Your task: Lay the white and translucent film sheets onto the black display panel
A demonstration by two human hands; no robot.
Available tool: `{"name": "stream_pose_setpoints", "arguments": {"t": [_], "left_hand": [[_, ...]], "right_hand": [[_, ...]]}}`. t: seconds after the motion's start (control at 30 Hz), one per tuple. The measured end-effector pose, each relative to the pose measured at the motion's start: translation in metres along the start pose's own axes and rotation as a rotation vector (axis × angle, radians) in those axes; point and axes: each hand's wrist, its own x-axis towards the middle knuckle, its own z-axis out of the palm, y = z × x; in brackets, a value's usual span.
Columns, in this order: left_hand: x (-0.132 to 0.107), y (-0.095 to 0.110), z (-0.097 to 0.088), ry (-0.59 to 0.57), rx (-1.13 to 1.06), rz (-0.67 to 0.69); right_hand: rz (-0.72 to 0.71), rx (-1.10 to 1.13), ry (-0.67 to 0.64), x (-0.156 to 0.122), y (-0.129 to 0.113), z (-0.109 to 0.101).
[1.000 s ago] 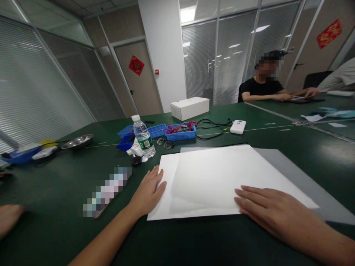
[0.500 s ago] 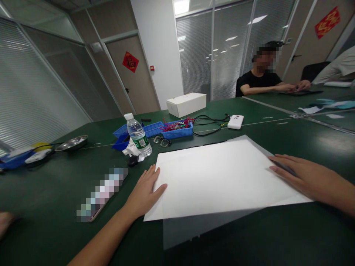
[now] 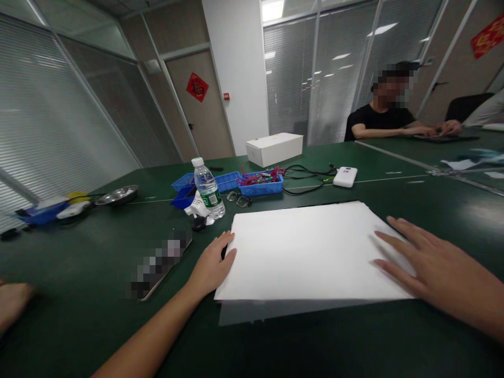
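A large white sheet of paper lies on the green table, over a translucent sheet whose edge shows along the near side. My left hand rests flat and open at the paper's left edge, thumb on the sheet. My right hand lies flat with fingers spread on the paper's right edge.
A water bottle, glasses, blue trays with coloured bits, a white box, a power bank with cables and a phone lie beyond. A person in black sits far right. Another person's hand is at the left edge.
My right hand slid from the paper's near edge to its right edge. The white sheet has shifted over the translucent one, which now shows only along the near side.
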Motion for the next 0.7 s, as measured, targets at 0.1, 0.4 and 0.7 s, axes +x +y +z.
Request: {"name": "stream_pose_setpoints", "arguments": {"t": [0.1, 0.4, 0.7], "left_hand": [[-0.001, 0.002, 0.001, -0.004, 0.013, 0.003], [-0.009, 0.005, 0.0, -0.102, 0.125, 0.02], [-0.007, 0.007, -0.002, -0.178, 0.241, 0.115]], "right_hand": [[-0.274, -0.054, -0.103, -0.005, -0.012, -0.004], [-0.297, -0.107, -0.222, -0.008, -0.023, 0.009], [-0.289, -0.074, -0.188, -0.011, -0.038, 0.009]]}}
